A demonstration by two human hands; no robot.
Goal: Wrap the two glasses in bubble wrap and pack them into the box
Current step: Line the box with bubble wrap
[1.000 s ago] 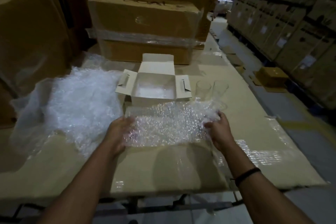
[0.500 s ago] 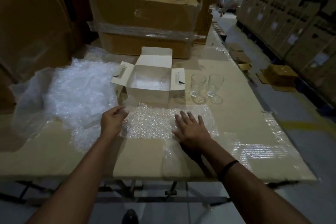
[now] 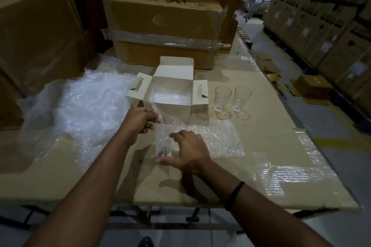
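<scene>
A dimly lit warehouse is seen. The tabletop [image 3: 261, 146] is covered with flat brown cardboard, glossy with film in places, and is carried on a dark metal frame [image 3: 170, 224]. Large brown cartons [image 3: 164, 18], banded with clear film, are stacked at its far edge. Rows of stacked cartons [image 3: 321, 26] are lined along the right, beside a grey floor [image 3: 345, 166] marked with a yellow line [image 3: 331, 142].

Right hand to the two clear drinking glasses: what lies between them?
Head view: only the flat clear bubble wrap sheet under the right hand, then bare brown cardboard tabletop up to the clear glasses.
</scene>
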